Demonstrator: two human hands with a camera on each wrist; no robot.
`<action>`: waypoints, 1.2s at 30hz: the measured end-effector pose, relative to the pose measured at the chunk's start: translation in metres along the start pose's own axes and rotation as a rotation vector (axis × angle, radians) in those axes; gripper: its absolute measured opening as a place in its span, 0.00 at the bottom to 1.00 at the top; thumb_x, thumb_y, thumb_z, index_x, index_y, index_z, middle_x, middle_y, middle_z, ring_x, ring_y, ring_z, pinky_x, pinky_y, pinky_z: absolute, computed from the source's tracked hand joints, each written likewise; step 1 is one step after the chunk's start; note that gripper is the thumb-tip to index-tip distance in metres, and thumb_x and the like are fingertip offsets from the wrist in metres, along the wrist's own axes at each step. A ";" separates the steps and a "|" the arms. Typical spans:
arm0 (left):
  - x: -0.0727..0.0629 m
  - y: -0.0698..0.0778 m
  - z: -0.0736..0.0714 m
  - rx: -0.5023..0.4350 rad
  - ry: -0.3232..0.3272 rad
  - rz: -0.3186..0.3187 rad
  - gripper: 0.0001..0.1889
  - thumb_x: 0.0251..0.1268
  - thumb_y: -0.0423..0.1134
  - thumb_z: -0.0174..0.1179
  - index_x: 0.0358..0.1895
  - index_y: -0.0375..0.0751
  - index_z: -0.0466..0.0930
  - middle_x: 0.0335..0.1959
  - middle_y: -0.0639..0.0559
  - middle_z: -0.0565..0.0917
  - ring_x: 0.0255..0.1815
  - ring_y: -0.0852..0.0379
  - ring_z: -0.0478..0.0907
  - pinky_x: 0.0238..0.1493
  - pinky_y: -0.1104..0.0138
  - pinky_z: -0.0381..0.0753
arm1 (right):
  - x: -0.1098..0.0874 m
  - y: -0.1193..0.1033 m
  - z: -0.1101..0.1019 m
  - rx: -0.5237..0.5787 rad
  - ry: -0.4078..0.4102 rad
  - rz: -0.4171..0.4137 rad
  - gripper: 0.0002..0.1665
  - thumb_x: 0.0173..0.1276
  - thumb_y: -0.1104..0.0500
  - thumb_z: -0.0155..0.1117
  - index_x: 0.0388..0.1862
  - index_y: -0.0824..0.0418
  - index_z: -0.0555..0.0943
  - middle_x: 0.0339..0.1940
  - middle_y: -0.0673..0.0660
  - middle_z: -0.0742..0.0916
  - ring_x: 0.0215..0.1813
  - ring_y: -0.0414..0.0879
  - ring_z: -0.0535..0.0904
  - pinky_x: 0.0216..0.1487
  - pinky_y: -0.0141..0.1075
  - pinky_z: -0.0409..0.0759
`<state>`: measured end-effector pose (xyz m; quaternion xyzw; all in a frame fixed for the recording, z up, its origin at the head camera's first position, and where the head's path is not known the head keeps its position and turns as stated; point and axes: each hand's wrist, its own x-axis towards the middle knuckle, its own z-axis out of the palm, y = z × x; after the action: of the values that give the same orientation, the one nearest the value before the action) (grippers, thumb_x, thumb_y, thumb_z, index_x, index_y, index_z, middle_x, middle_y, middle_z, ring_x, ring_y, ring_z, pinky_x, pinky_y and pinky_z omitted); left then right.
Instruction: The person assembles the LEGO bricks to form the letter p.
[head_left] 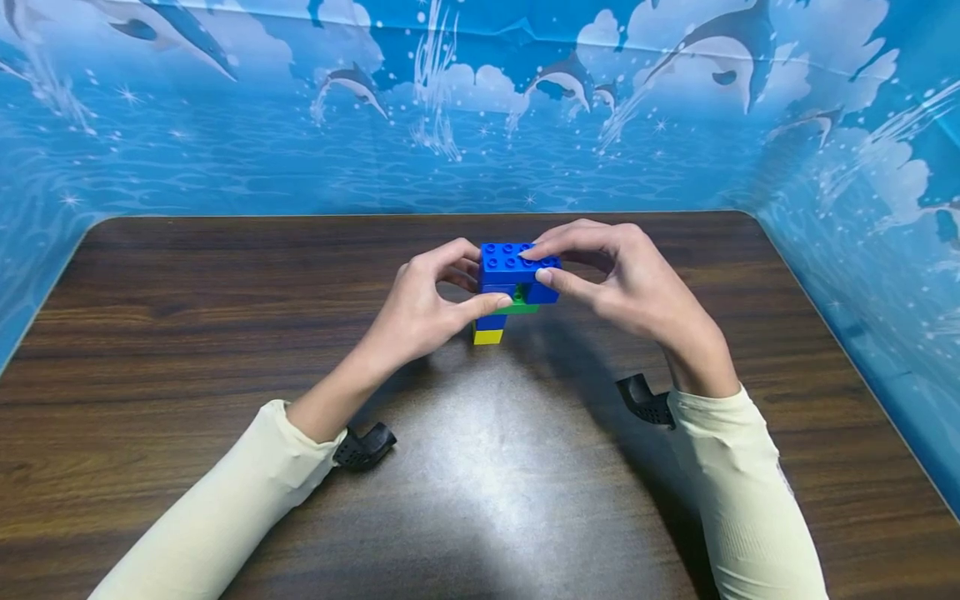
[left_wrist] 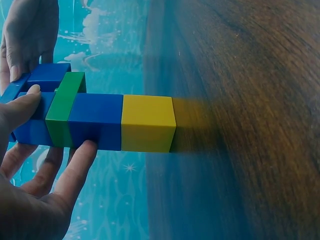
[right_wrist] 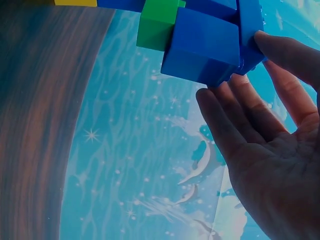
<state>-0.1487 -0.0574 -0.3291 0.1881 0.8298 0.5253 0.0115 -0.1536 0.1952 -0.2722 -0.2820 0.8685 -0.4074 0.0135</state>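
A tower of toy building bricks stands in the middle of the head view. At its foot is a yellow brick [head_left: 487,337], with a blue brick [left_wrist: 97,120] over it. A wider green brick [left_wrist: 65,111] comes above, overhanging to the right. Two blue bricks sit side by side on the green one, the right one [right_wrist: 202,45] out at the overhang. Across them lies a studded blue top brick [head_left: 504,265]. My left hand [head_left: 420,312] grips the tower's left side, thumb in front. With thumb and fingers, my right hand [head_left: 637,283] pinches the top brick's right end.
The tower is on a dark wood-grain table [head_left: 225,358]. A blue dolphin-print sheet [head_left: 270,158] rises behind the table and along its sides. Black wrist mounts [head_left: 365,446] stick out from both pale sleeves [head_left: 240,492].
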 end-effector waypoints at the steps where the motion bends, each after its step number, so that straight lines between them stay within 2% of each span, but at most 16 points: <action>1: 0.000 0.000 -0.001 0.001 0.002 0.001 0.18 0.68 0.43 0.77 0.55 0.43 0.83 0.51 0.44 0.91 0.51 0.44 0.89 0.61 0.42 0.86 | 0.000 -0.001 0.000 -0.003 0.000 -0.003 0.14 0.75 0.65 0.72 0.56 0.57 0.91 0.58 0.56 0.90 0.63 0.48 0.84 0.71 0.51 0.84; 11: -0.001 0.000 -0.003 0.012 0.005 0.001 0.18 0.67 0.43 0.77 0.55 0.43 0.83 0.51 0.44 0.91 0.51 0.45 0.89 0.61 0.46 0.86 | 0.001 -0.004 0.000 -0.074 0.001 -0.043 0.14 0.75 0.64 0.72 0.57 0.55 0.91 0.57 0.54 0.91 0.63 0.48 0.83 0.66 0.50 0.83; 23: 0.002 -0.001 -0.001 -0.001 -0.004 0.003 0.17 0.68 0.42 0.76 0.54 0.41 0.83 0.51 0.42 0.91 0.51 0.44 0.89 0.62 0.42 0.85 | -0.004 -0.006 -0.001 -0.138 -0.042 -0.081 0.17 0.79 0.65 0.67 0.62 0.54 0.89 0.61 0.55 0.88 0.68 0.50 0.80 0.68 0.52 0.82; 29: 0.001 0.000 -0.001 0.007 -0.009 0.002 0.18 0.68 0.43 0.77 0.55 0.42 0.83 0.51 0.43 0.90 0.52 0.44 0.89 0.61 0.43 0.86 | -0.005 -0.006 -0.001 -0.132 -0.052 -0.073 0.17 0.81 0.65 0.64 0.63 0.55 0.89 0.62 0.57 0.88 0.67 0.53 0.81 0.65 0.54 0.83; 36: 0.001 -0.001 0.000 0.017 -0.009 0.002 0.18 0.68 0.44 0.77 0.55 0.43 0.83 0.51 0.44 0.91 0.52 0.44 0.89 0.61 0.43 0.87 | -0.004 0.000 -0.001 -0.129 -0.043 -0.055 0.18 0.78 0.64 0.68 0.63 0.52 0.89 0.62 0.57 0.89 0.67 0.53 0.82 0.62 0.54 0.85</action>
<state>-0.1498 -0.0578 -0.3296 0.1911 0.8340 0.5175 0.0131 -0.1508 0.1979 -0.2724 -0.3148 0.8843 -0.3448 0.0028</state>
